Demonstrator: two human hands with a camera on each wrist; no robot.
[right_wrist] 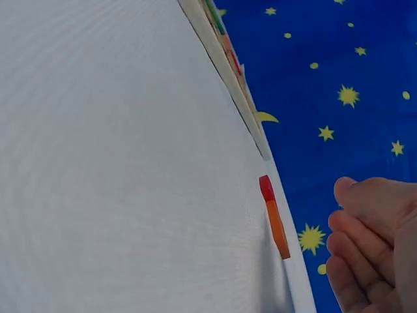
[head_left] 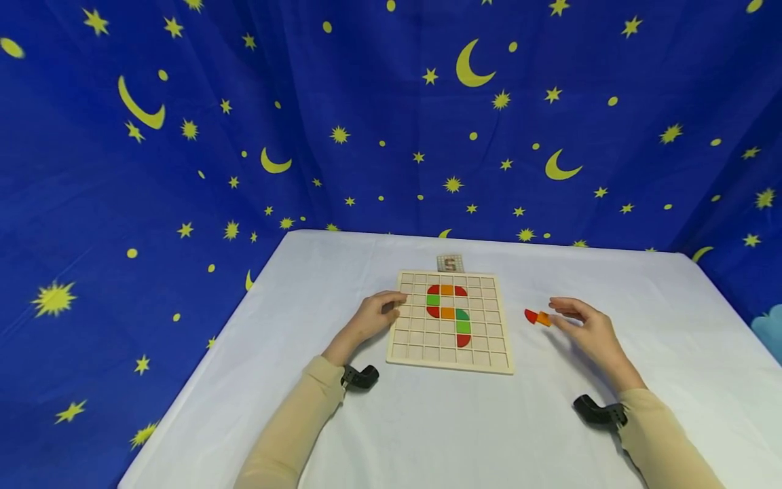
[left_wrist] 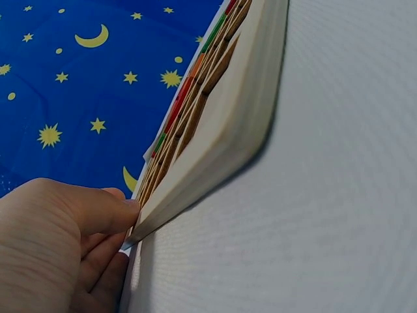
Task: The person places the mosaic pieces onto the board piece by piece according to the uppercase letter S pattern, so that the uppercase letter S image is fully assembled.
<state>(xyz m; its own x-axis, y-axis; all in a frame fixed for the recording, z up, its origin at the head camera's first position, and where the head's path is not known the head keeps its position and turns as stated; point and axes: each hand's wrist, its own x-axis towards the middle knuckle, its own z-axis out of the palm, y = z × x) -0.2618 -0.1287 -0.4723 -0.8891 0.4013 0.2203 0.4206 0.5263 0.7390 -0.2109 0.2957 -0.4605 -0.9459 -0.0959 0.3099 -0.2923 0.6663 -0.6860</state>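
Observation:
A wooden grid board [head_left: 417, 351] lies on the table, with red, orange and green tiles [head_left: 448, 290] set in a curving S-like line. My left hand [head_left: 374, 314] holds the board's left edge; in the left wrist view its thumb [left_wrist: 107, 212] lies over the rim with the fingers lower down. Right of the board, a red quarter-round tile [head_left: 531, 316] and an orange square tile [head_left: 543, 319] lie together on the cloth. Close beside the orange tile is my right hand [head_left: 589, 333], its fingers loosely bent. The right wrist view shows that hand apart from both tiles, holding nothing.
Behind the board lies a small card [head_left: 450, 263] printed with a gridded figure. A white cloth [head_left: 427, 428] covers the table, and a blue curtain [head_left: 379, 102] with yellow stars and moons hangs around its back and sides.

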